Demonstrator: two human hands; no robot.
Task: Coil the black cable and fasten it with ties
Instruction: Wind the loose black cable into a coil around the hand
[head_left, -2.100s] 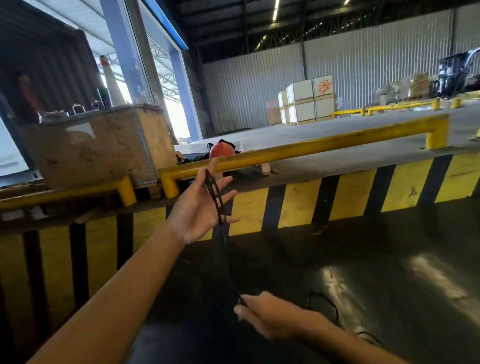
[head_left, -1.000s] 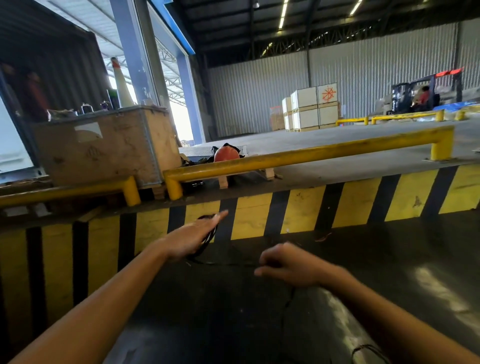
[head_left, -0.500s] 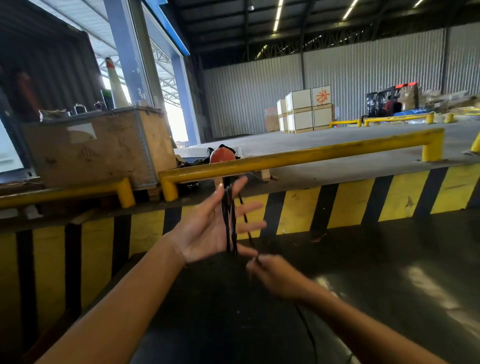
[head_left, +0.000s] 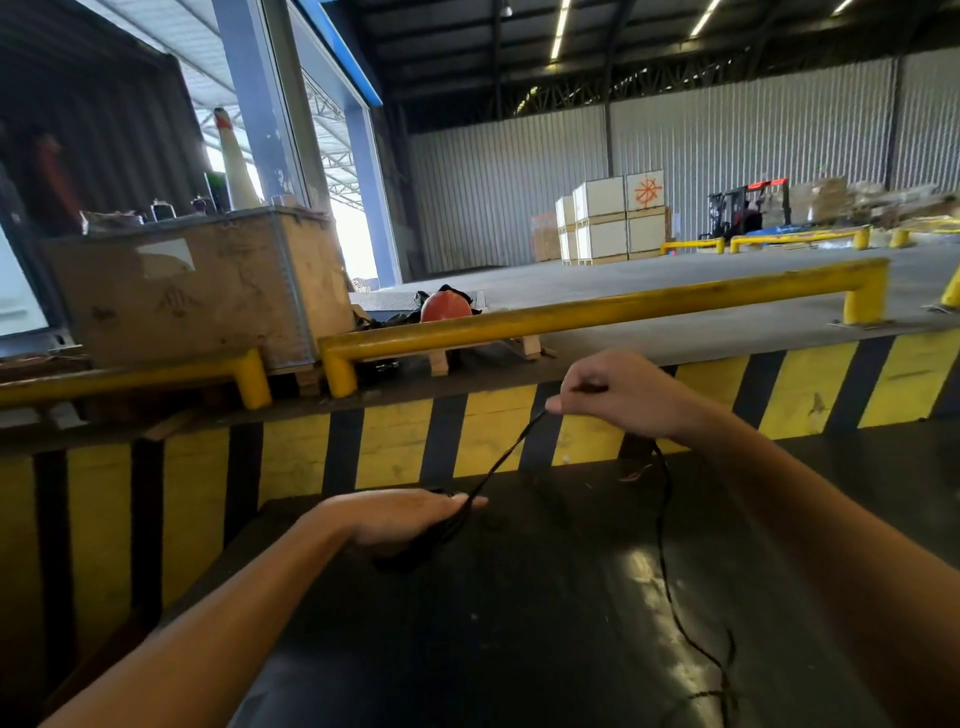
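A thin black cable runs taut between my two hands. My left hand is palm down in the lower middle, with several loops of the cable hanging under its fingers. My right hand is higher and to the right, closed in a pinch on the cable. From the right hand the loose cable drops down and trails over the dark floor toward the lower right, where it ends in a loose curl. No ties are visible.
A yellow and black striped dock wall stands just ahead, topped by a yellow guard rail. A wooden crate and an orange helmet sit behind it. White boxes and a forklift are far back.
My left hand has turned from palm up to palm down and dropped lower. My right hand has risen up and to the right, drawing the cable taut.
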